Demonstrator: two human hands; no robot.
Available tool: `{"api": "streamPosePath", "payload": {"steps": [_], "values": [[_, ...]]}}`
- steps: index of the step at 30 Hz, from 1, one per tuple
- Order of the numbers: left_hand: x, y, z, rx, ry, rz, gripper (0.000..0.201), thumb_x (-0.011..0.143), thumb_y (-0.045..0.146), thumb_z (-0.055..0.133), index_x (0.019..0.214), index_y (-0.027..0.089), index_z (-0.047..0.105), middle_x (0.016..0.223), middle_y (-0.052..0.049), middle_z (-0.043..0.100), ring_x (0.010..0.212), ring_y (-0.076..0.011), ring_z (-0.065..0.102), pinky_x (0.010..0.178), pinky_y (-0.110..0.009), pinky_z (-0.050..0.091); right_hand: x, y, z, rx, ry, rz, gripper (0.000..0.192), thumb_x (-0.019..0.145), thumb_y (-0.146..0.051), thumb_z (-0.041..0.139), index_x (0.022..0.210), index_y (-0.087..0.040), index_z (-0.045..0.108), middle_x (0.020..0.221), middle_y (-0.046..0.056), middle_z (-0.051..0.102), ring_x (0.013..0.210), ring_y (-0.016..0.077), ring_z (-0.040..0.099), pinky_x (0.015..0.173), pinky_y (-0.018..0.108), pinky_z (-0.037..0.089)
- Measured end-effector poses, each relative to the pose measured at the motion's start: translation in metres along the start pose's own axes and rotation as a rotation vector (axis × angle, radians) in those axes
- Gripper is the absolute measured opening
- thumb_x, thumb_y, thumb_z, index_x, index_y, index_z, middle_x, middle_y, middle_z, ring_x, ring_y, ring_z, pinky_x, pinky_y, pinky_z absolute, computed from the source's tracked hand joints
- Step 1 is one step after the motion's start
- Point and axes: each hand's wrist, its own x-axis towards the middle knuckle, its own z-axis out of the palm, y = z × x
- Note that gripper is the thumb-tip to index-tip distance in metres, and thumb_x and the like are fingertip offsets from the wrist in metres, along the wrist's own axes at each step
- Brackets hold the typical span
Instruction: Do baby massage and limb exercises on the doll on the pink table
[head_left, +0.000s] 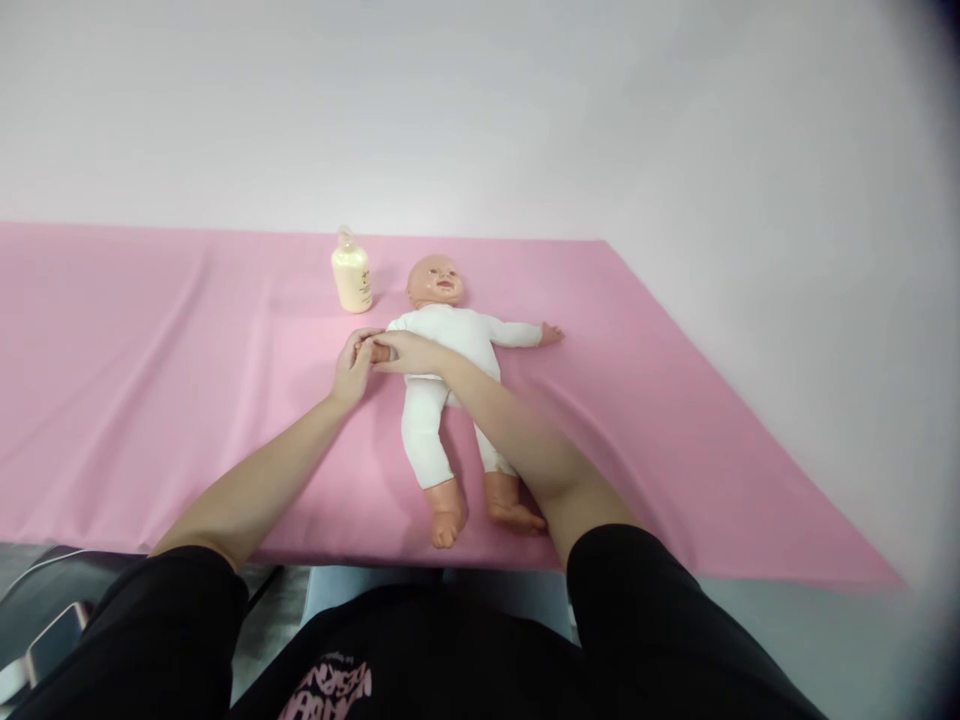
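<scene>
A baby doll (457, 335) with a white cloth body lies on its back on the pink table cover, head toward the wall. Its arm on the left side of the view is between my two hands. My left hand (352, 365) is closed around the doll's small hand (380, 352). Reaching across the doll's belly, my right hand (405, 352) wraps the same arm near the wrist. Some of my fingers overlap, and part of the doll's arm is hidden under them. The doll's other arm (517, 334) stretches out to the right.
A cream-coloured pump bottle (352, 275) stands upright left of the doll's head. The pink cover (150, 400) spreads over the table, whose right edge slants toward me. A pale wall (375, 110) rises behind. At lower left, a phone-like device (56, 640) lies below table level.
</scene>
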Motion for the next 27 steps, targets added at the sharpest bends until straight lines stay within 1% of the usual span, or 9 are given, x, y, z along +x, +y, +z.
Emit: {"api": "streamPosePath", "payload": {"steps": [3,7,10,12,14,18,21,24,27], "values": [[0.0,0.0,0.0,0.026,0.03,-0.002,0.042,0.1,0.061,0.052,0.112,0.024,0.069,0.116,-0.009,0.073,0.113,-0.0239,0.068,0.106,-0.043,0.052,-0.001,-0.005,-0.001,-0.028,-0.001,-0.007,0.024,0.084,-0.022,0.067,0.106,-0.013,0.07,0.097,0.005,0.073,0.082,0.0167,0.061,0.078,0.028,0.045],[0.002,-0.004,-0.001,0.028,0.1,0.008,0.041,0.1,0.061,0.052,0.11,0.025,0.068,0.121,-0.009,0.071,0.117,-0.0231,0.066,0.109,-0.043,0.05,0.0,0.0,0.0,-0.077,0.052,-0.03,0.025,0.089,-0.024,0.065,0.111,-0.011,0.069,0.105,0.009,0.074,0.089,0.0195,0.064,0.085,0.032,0.048],[0.005,-0.009,-0.002,0.016,0.167,-0.018,0.04,0.1,0.061,0.052,0.109,0.025,0.066,0.12,-0.009,0.07,0.115,-0.0215,0.066,0.106,-0.041,0.051,0.004,0.01,0.002,-0.105,0.127,-0.062,0.03,0.092,-0.022,0.063,0.119,-0.012,0.069,0.12,0.014,0.072,0.107,0.0238,0.065,0.099,0.037,0.049],[0.008,-0.011,-0.005,-0.008,0.188,-0.043,0.039,0.1,0.06,0.052,0.107,0.024,0.065,0.117,-0.009,0.07,0.112,-0.021,0.067,0.102,-0.04,0.053,0.007,0.017,0.004,-0.117,0.153,-0.075,0.035,0.092,-0.02,0.063,0.126,-0.014,0.067,0.129,0.015,0.069,0.119,0.0254,0.063,0.108,0.041,0.046],[0.011,-0.014,-0.01,-0.011,0.195,-0.063,0.04,0.101,0.06,0.052,0.104,0.022,0.064,0.113,-0.008,0.07,0.107,-0.0208,0.068,0.097,-0.039,0.055,0.01,0.023,0.006,-0.134,0.175,-0.073,0.038,0.092,-0.02,0.064,0.13,-0.015,0.066,0.134,0.015,0.068,0.125,0.026,0.061,0.112,0.044,0.044],[0.019,-0.023,-0.024,0.043,0.209,-0.095,0.041,0.101,0.06,0.05,0.098,0.022,0.065,0.098,-0.005,0.068,0.09,-0.0191,0.067,0.082,-0.034,0.055,0.013,0.03,0.009,-0.148,0.233,-0.054,0.04,0.093,-0.019,0.062,0.133,-0.014,0.065,0.136,0.016,0.066,0.126,0.026,0.06,0.115,0.046,0.043],[0.026,-0.032,-0.036,0.112,0.26,-0.097,0.035,0.101,0.055,0.052,0.094,0.024,0.066,0.085,-0.003,0.064,0.08,-0.0184,0.063,0.076,-0.032,0.053,0.014,0.031,0.01,-0.122,0.258,-0.039,0.037,0.094,-0.018,0.061,0.13,-0.014,0.067,0.134,0.016,0.067,0.125,0.0249,0.06,0.114,0.045,0.043],[0.034,-0.042,-0.047,0.196,0.316,-0.082,0.029,0.1,0.047,0.056,0.088,0.024,0.068,0.077,-0.001,0.06,0.074,-0.0188,0.058,0.074,-0.032,0.049,0.015,0.033,0.01,-0.087,0.252,-0.049,0.033,0.095,-0.02,0.06,0.126,-0.015,0.069,0.129,0.014,0.068,0.122,0.0231,0.061,0.113,0.041,0.045],[0.04,-0.051,-0.056,0.217,0.316,-0.041,0.025,0.099,0.042,0.058,0.085,0.024,0.068,0.074,-0.002,0.06,0.075,-0.0196,0.057,0.077,-0.033,0.049,0.015,0.033,0.011,-0.04,0.228,-0.051,0.03,0.095,-0.021,0.059,0.121,-0.014,0.071,0.126,0.013,0.069,0.118,0.022,0.063,0.112,0.04,0.046]]}}
